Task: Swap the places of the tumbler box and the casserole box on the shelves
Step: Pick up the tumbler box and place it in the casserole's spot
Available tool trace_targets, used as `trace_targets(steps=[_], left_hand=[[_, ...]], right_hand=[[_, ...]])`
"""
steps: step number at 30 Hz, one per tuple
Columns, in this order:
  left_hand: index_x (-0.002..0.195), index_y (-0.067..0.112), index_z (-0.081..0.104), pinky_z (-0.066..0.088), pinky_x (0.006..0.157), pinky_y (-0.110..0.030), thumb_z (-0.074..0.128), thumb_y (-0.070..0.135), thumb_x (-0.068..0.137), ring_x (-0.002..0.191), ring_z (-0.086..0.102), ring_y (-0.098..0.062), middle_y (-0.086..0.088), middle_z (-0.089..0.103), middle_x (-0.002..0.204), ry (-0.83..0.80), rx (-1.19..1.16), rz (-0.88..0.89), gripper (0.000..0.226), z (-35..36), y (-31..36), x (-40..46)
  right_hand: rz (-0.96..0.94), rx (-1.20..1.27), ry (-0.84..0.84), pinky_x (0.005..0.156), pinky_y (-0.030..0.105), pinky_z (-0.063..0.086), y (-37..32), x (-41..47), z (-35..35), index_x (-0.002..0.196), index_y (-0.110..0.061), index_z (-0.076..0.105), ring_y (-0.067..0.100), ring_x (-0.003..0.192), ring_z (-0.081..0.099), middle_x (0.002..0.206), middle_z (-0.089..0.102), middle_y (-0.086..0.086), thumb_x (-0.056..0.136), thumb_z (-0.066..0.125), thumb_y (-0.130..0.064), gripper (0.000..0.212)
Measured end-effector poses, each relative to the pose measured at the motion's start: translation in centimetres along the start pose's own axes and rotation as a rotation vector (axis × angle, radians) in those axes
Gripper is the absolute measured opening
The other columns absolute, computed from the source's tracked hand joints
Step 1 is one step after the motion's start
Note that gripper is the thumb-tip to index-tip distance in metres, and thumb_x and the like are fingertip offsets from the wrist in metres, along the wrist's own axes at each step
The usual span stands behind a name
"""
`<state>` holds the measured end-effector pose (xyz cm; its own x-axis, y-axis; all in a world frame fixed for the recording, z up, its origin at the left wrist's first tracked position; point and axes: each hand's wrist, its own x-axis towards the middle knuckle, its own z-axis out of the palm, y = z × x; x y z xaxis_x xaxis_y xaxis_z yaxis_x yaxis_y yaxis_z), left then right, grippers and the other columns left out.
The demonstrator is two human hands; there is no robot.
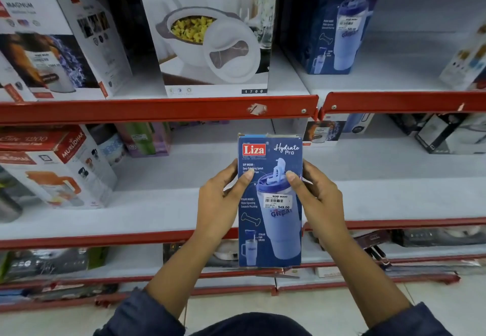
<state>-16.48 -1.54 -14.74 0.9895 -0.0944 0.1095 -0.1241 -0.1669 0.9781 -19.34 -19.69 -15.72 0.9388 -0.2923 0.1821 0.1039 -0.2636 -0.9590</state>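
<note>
Blue cardboard tumbler box [271,204] is clasped upright between left hand [218,201] and right hand [319,199]; level carriage is advised until shelved.

Blue tumbler box [273,220] with red logo; white casserole box [210,33]; red shelf edges [157,111].
</note>
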Motion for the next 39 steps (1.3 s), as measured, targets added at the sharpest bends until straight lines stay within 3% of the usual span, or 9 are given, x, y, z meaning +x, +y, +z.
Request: trace_targets(steps=[3,8,13,18,21,29,33,36,39], left_hand=[[0.128,0.029,0.059,0.062,0.071,-0.024,0.056,0.044,0.085,0.095,0.073,-0.012,0.011,0.071,0.117,-0.012,-0.011,0.061,0.045,0.3,2.7,0.6],[0.103,0.056,0.059,0.06,0.076,-0.028,0.058,0.049,0.081,0.09,0.073,-0.001,0.026,0.073,0.098,-0.037,-0.058,0.211,0.023,0.6,8.2,1.9],[0.121,0.035,0.065,0.061,0.082,-0.041,0.061,0.046,0.084,0.092,0.074,-0.009,0.012,0.076,0.109,-0.052,-0.111,0.343,0.039,1.7,13.4,3.9],[0.128,0.029,0.06,0.063,0.07,-0.033,0.06,0.048,0.081,0.091,0.074,-0.006,0.009,0.074,0.111,-0.075,-0.152,0.453,0.051,3.4,17.9,6.3],[0.131,0.027,0.058,0.058,0.065,-0.017,0.059,0.048,0.079,0.09,0.071,0.004,0.015,0.072,0.108,-0.05,-0.17,0.554,0.056,4.8,20.1,7.6],[0.143,0.021,0.048,0.058,0.092,-0.038,0.063,0.042,0.088,0.115,0.065,-0.007,0.002,0.065,0.132,-0.014,-0.163,0.679,0.061,9.7,21.4,12.4],[0.144,0.018,0.046,0.055,0.098,-0.041,0.063,0.043,0.083,0.119,0.063,-0.01,-0.004,0.065,0.132,-0.002,-0.194,0.643,0.068,12.2,20.6,14.7],[0.143,0.018,0.047,0.055,0.098,-0.041,0.064,0.036,0.087,0.115,0.064,-0.006,-0.002,0.067,0.129,0.021,-0.213,0.62,0.061,13.9,19.9,16.4],[0.142,0.018,0.049,0.055,0.096,-0.04,0.063,0.036,0.09,0.115,0.065,-0.007,0.001,0.067,0.128,0.037,-0.181,0.6,0.057,15.5,19.0,18.1]], right_hand=[[-0.069,0.019,0.037,0.086,0.042,0.062,-2.2,0.7,-1.2,0.14,-0.02,0.054,0.019,0.116,0.068,0.132,0.068,-0.001,0.083,0.055,-0.051,0.065],[-0.215,0.094,0.101,0.089,0.045,0.061,-6.7,2.5,-3.6,0.14,-0.023,0.055,0.016,0.117,0.068,0.131,0.069,-0.004,0.092,0.059,-0.039,0.051],[-0.353,0.186,0.15,0.086,0.033,0.061,-10.8,4.5,-6.0,0.137,-0.015,0.057,0.016,0.112,0.07,0.125,0.072,0.001,0.096,0.059,-0.023,0.042],[-0.451,0.176,0.22,0.09,0.053,0.059,-13.9,7.7,-8.5,0.142,-0.021,0.052,0.023,0.119,0.066,0.131,0.068,0.002,0.09,0.059,-0.04,0.056],[-0.549,0.192,0.246,0.092,0.044,0.059,-15.7,9.5,-9.9,0.141,-0.018,0.053,0.02,0.117,0.068,0.128,0.07,0.001,0.097,0.057,-0.028,0.045],[-0.706,0.089,0.392,0.088,0.02,0.055,-15.0,14.4,-12.3,0.142,-0.014,0.05,0.001,0.108,0.068,0.12,0.07,-0.014,0.102,0.047,-0.024,0.041],[-0.704,0.054,0.386,0.085,0.017,0.056,-13.3,17.2,-13.7,0.144,-0.014,0.047,-0.004,0.105,0.067,0.115,0.07,-0.025,0.101,0.047,-0.025,0.044],[-0.657,0.036,0.369,0.095,0.03,0.055,-12.2,19.4,-14.6,0.146,-0.014,0.044,0.005,0.114,0.066,0.128,0.068,-0.006,0.1,0.046,-0.029,0.049],[-0.602,0.015,0.327,0.097,0.031,0.055,-11.0,21.3,-15.4,0.144,-0.016,0.047,0.002,0.111,0.066,0.125,0.069,-0.005,0.1,0.047,-0.03,0.046]])
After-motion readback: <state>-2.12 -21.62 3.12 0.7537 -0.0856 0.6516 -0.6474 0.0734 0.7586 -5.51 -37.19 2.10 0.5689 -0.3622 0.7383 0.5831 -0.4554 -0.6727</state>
